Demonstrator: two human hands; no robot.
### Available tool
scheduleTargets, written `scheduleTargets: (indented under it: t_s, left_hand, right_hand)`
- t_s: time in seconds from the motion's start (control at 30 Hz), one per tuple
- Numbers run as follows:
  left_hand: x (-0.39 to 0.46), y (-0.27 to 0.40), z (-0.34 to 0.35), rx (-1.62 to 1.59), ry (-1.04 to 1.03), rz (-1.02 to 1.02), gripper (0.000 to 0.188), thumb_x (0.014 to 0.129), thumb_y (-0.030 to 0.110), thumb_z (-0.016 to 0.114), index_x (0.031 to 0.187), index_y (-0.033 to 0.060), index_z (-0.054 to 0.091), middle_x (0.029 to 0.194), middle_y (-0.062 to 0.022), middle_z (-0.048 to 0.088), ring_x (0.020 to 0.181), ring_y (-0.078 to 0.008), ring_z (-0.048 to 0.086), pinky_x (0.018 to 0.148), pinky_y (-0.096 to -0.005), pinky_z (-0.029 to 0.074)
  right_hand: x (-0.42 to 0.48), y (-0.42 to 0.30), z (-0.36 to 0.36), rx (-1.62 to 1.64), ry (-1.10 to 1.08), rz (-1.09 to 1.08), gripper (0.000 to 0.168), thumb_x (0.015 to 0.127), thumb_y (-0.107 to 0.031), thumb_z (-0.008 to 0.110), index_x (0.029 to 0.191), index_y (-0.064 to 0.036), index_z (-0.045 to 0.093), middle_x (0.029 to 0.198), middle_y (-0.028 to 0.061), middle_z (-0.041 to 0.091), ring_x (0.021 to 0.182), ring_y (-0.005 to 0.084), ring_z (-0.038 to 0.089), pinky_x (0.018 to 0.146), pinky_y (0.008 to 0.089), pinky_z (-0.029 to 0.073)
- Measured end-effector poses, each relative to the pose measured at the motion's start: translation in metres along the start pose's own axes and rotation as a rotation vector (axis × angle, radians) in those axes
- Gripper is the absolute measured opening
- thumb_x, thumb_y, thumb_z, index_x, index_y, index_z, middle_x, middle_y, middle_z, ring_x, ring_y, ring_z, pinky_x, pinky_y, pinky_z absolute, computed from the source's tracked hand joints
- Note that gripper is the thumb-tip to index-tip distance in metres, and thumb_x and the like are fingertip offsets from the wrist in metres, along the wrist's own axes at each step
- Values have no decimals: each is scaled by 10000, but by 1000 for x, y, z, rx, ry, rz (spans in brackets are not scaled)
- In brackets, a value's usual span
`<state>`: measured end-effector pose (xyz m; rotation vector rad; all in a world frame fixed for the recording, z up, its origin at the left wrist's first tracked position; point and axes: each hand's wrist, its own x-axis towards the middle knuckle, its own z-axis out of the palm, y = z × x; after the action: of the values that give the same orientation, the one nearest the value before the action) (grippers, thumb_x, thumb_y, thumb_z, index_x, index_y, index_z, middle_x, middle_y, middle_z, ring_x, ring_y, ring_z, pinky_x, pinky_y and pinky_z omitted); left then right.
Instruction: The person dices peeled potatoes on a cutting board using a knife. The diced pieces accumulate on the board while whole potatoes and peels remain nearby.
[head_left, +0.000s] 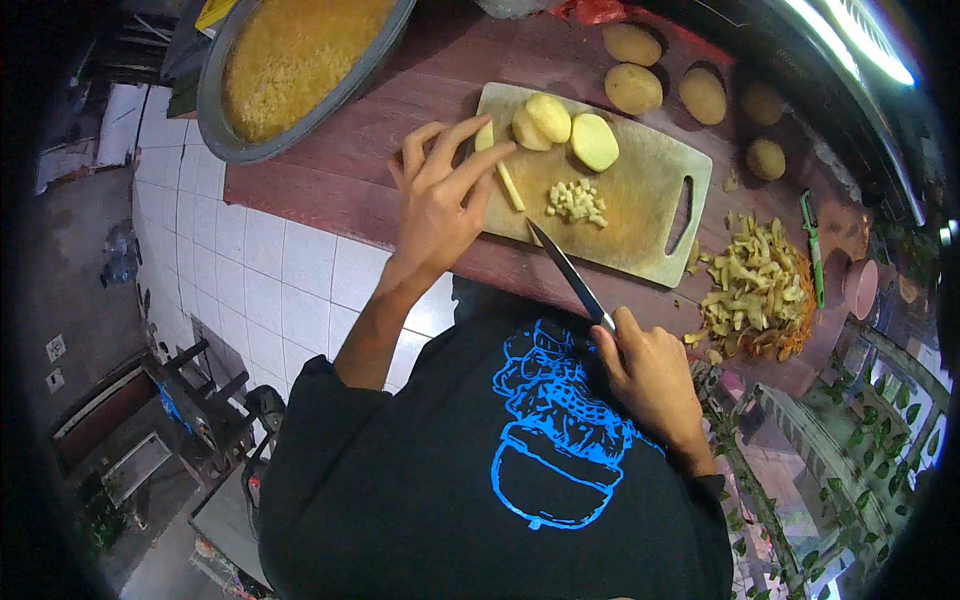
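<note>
My right hand (652, 375) grips a kitchen knife (568, 271), its tip over the near edge of a worn cutting board (637, 217). Above the board's left end is my left hand (442, 180), fingers spread around a narrow potato stick (510, 187) and a potato piece (484, 136); whether the fingertips touch that piece I cannot tell. A small heap of diced potato (576, 201) lies mid-board. Behind it sit a flat-cut potato slice (595, 142) and two overlapping peeled pieces, the upper potato piece (548, 118) resting on the other.
Several unpeeled potatoes (634, 88) stand behind the board. To the right lie a mound of peelings (757, 289), a green-handled peeler (814, 247) and a pink cup-like object (861, 289). A large grey tub (300, 142) holding small pale pieces in yellowish liquid is at the upper left.
</note>
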<state>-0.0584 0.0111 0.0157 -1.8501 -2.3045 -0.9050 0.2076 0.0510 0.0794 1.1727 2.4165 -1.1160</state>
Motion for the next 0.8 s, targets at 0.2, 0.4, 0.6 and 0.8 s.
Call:
scheduleTargets:
  t_s: [0.2,0.4,0.6,0.8]
  left_hand:
    - [-4,2,-13,32,-131,104,226,781,80,751,978,187,783,1129,46,682,1117,-236,496,983,-429,297]
    - [-22,2,-12,-32,-95,124,250,741,100,799,979,173,780,1133,31,688,1070,-232,524,953,-407,333]
    - [-43,12,-11,-103,-16,-11,317,718,185,833,1024,149,757,1213,15,672,1091,-238,535,959,-417,352]
    - [-49,27,4,-84,77,-93,369,696,150,863,1040,77,751,1227,-37,687,1116,-275,539,987,-388,392]
  right_hand:
    - [-2,9,2,125,56,15,289,996,-302,565,909,-29,523,639,256,600,619,490,593,586,587,448]
    - [6,8,9,127,112,-58,280,991,-294,578,908,-37,506,611,231,595,591,473,592,557,570,453]
    - [16,5,19,22,183,-130,272,988,-291,581,905,-46,497,579,212,589,546,450,592,513,558,452]
    - [24,1,27,-41,240,-153,279,980,-299,593,900,-50,496,556,191,587,517,422,604,480,532,467]
